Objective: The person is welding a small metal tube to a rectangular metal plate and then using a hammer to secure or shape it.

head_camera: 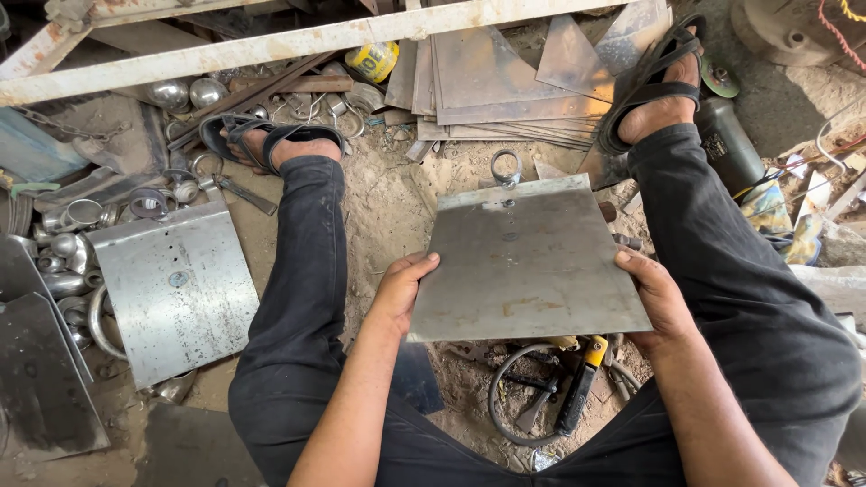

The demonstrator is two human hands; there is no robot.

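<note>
A grey, roughly square metal sheet point(523, 261) is held flat between my knees, above sandy ground. My left hand point(401, 289) grips its left edge, thumb on top. My right hand point(657, 293) grips its right edge in the same way. The sheet has small marks and rust-coloured smears on its face. My legs in black trousers stretch out on both sides, feet in black sandals. Under the sheet's near edge lie a tool with a yellow and black handle point(582, 383) and a loop of dark cable point(499, 397).
Another metal sheet point(180, 289) lies on the ground left of my left leg, with shiny metal cups and rings point(68, 257) beside it. A stack of cut sheets point(505, 81) lies ahead. A dark bottle point(729, 144) stands at right. A white painted bar point(271, 45) crosses the top.
</note>
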